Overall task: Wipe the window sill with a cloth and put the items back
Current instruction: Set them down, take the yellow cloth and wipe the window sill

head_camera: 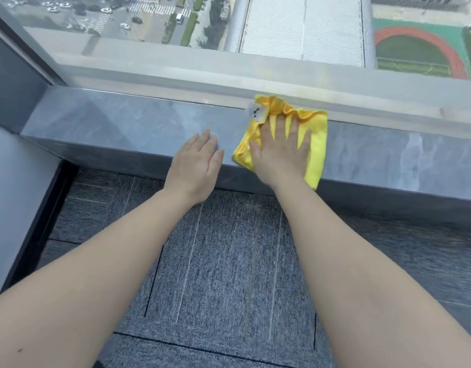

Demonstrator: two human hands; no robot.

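Grey marble sill [138, 123] under a wide window [176, 35], high over streets and a running track; grey carpet [229, 261] below. Yellow cloth [315, 144] lay flat on sill, far edge bunched against window frame, near corner hanging over sill's front edge. Right hand [280, 150] pressed palm-down on cloth, fingers spread and flat, gripping nothing. Left hand [195, 166] just beside cloth, apart from it, palm down at sill's front edge, fingers straight and close together, empty; contact with sill unclear. Small whitish patch with dark specks [255, 112] at cloth's far left corner, too blurred to identify. Rest of sill bare.
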